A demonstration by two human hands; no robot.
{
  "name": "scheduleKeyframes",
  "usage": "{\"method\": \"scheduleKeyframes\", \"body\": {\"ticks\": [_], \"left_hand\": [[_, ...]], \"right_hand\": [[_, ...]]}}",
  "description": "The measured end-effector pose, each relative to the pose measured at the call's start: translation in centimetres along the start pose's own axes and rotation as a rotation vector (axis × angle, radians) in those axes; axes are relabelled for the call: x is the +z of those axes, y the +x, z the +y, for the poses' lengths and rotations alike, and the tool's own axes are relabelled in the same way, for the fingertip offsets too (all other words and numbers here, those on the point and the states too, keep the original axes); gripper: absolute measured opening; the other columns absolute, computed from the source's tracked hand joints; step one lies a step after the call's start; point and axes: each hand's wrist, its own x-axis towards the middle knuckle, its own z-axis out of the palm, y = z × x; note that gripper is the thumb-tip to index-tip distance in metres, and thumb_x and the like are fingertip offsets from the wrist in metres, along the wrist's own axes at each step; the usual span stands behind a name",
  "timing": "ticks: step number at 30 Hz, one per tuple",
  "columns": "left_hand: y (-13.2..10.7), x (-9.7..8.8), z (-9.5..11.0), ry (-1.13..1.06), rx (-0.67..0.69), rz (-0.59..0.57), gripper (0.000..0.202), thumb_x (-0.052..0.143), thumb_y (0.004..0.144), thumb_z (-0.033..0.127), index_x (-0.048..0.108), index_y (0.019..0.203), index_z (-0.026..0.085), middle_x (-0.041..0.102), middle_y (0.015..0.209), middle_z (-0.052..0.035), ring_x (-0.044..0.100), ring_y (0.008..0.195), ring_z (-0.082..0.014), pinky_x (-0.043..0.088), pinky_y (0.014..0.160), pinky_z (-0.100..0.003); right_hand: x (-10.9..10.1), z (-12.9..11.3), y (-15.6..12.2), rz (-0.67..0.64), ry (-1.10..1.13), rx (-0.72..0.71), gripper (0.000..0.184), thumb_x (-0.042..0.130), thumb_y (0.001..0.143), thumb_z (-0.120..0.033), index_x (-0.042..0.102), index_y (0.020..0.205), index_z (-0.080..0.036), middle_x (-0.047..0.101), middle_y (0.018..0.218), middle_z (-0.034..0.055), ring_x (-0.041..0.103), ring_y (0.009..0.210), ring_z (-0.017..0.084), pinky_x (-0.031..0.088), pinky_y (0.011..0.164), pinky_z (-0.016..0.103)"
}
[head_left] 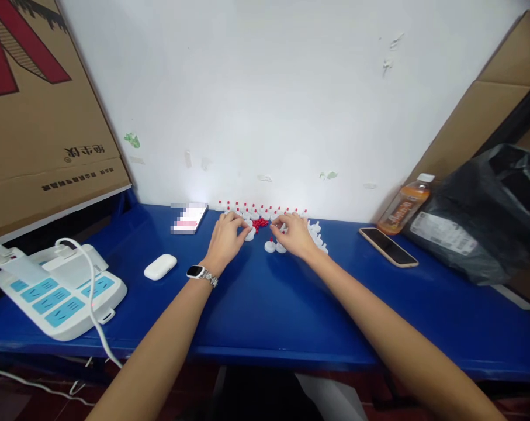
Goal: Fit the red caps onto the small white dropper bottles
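Observation:
My left hand (226, 238), with a watch on its wrist, has thumb and fingers closed on a white nozzle cap (249, 234). Just to the right lies a small pile of red tip caps (260, 223). Beyond that pile, my right hand (296, 235) is pinched together above the table; whatever lies between its fingertips is too small to make out. Below its fingers stands a white nozzle cap with a red tip (270, 245), another white one beside it. Several red-tipped nozzle caps (253, 213) line the wall, and several bare white ones (317, 235) lie right of my right hand.
On the blue table (265, 310) are a white power strip (67, 295) with cables, a white earbud case (160, 266) and a lit phone (193, 218). Rightward lie a dark phone (388, 247), an orange drink bottle (404, 206) and a black plastic bag (479, 216). Cardboard (45, 117) stands left.

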Motion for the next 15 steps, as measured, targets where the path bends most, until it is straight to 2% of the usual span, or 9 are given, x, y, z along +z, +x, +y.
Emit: {"method": "scheduleKeyframes", "body": {"ticks": [2, 4, 7, 11, 15], "left_hand": [[-0.2, -0.3, 0.4, -0.134, -0.007, -0.018, 0.021, 0.05, 0.097, 0.039, 0.061, 0.093, 0.021, 0.067, 0.106, -0.0076, 0.06, 0.1, -0.0243, 0.046, 0.088, -0.038], [-0.4, -0.4, 0.7, -0.251, -0.071, -0.026, 0.024, 0.044, 0.099, 0.043, 0.055, 0.098, 0.021, 0.069, 0.101, -0.0062, 0.064, 0.082, -0.0197, 0.048, 0.076, -0.033], [-0.5, -0.5, 1.1, -0.339, -0.167, -0.007, 0.027, 0.039, 0.1, 0.047, 0.048, 0.1, 0.022, 0.069, 0.088, -0.0033, 0.06, 0.059, -0.0151, 0.045, 0.062, -0.029], [-0.4, -0.5, 1.1, -0.356, -0.187, 0.005, 0.028, 0.033, 0.102, 0.045, 0.049, 0.096, 0.022, 0.066, 0.082, -0.0019, 0.059, 0.063, -0.0156, 0.043, 0.064, -0.029], [-0.4, 0.0, 0.8, -0.388, -0.168, -0.099, 0.041, 0.023, 0.103, 0.043, 0.055, 0.09, 0.021, 0.062, 0.077, -0.0021, 0.059, 0.074, -0.0169, 0.044, 0.075, -0.031]], "right_hand": [[-0.1, -0.1, 1.4, -0.091, -0.03, 0.015, 0.016, 0.058, 0.087, -0.029, 0.072, 0.083, -0.021, 0.074, 0.09, 0.0039, 0.061, 0.095, 0.022, 0.029, 0.09, 0.038], [0.0, -0.5, 3.0, -0.211, -0.076, 0.015, 0.016, 0.059, 0.086, -0.03, 0.072, 0.082, -0.021, 0.075, 0.088, 0.0029, 0.063, 0.091, 0.022, 0.028, 0.095, 0.04], [0.7, -1.2, 5.3, -0.365, -0.186, -0.012, 0.015, 0.06, 0.083, -0.027, 0.073, 0.081, -0.02, 0.076, 0.089, 0.0043, 0.065, 0.092, 0.023, 0.028, 0.098, 0.042], [2.2, -1.9, 7.0, -0.484, -0.316, 0.017, 0.015, 0.066, 0.078, -0.028, 0.076, 0.085, -0.018, 0.076, 0.096, 0.0104, 0.065, 0.1, 0.026, 0.028, 0.101, 0.044], [3.2, -2.0, 7.1, -0.485, -0.318, 0.013, 0.016, 0.066, 0.08, -0.03, 0.075, 0.084, -0.018, 0.076, 0.094, 0.0104, 0.066, 0.1, 0.027, 0.028, 0.102, 0.045]]}}
